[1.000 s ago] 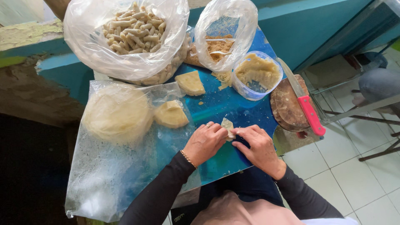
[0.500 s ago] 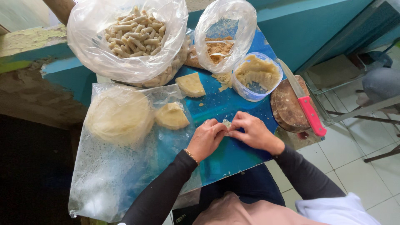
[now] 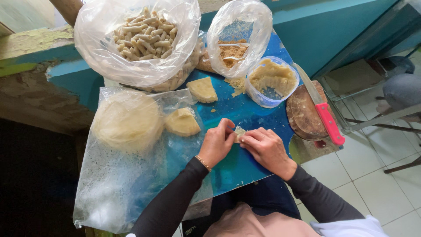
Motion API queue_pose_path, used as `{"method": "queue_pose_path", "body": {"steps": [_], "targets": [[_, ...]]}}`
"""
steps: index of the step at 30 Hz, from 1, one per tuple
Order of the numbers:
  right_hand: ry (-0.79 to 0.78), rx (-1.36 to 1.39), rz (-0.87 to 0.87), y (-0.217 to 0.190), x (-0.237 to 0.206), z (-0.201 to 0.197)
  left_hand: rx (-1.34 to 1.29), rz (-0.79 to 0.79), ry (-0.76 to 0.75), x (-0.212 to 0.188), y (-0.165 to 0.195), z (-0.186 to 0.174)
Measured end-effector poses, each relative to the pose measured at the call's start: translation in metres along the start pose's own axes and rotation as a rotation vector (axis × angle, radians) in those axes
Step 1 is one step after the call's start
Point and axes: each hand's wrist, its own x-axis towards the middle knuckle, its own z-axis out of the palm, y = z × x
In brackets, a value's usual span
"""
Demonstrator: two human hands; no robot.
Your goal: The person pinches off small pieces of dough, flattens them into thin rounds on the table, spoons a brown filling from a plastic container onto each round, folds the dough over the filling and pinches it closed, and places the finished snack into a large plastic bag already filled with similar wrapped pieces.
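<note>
Starting at the left edge: a clear plastic sheet [image 3: 127,184] lies over the blue table [image 3: 245,109], with a round stack of thin pale wrappers [image 3: 127,120] under or inside it, hard to tell which. Just right of the stack sits a cut wedge of wrappers [image 3: 182,122], and a second wedge [image 3: 202,90] lies farther back on bare table. Behind them, a big clear bag [image 3: 109,48] is full of finished rolled pieces [image 3: 144,33], piled loosely. Centre front: left hand [image 3: 217,142], thin bracelet on the wrist, dark sleeve, fingers curled and pinching the left end of a small pale wrapper piece [image 3: 239,131]. That piece sits low over the table between both hands, near the front middle. Right hand [image 3: 265,147] meets it from the right, fingers bent and closed on the piece's right side, fingertips of both hands nearly touching. Cannot see whether filling is inside. Back centre-right: a smaller clear bag [image 3: 239,35] holding brownish crumbs, open mouth facing the table. Just right of it, a clear round plastic tub [image 3: 272,81] with pale mashed filling, some crumbs spilled beside it. Farther right: a round wooden chopping block [image 3: 307,109] at the table edge, with a knife with a pink handle [image 3: 322,114] lying across it, blade pointing away. Far right: white tiled floor [image 3: 364,175] and metal furniture legs.
</note>
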Motion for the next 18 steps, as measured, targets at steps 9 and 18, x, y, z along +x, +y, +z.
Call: {"method": "queue_pose_path", "body": {"steps": [9,18], "targets": [[-0.323,0.455,0.459,0.032,0.029,0.01,0.25,0.295,-0.036,-0.014,0.003,-0.005],[-0.005,0.022,0.035,-0.001,0.01,0.0,0.296,0.168,0.004,-0.004,-0.006,0.004]]}}
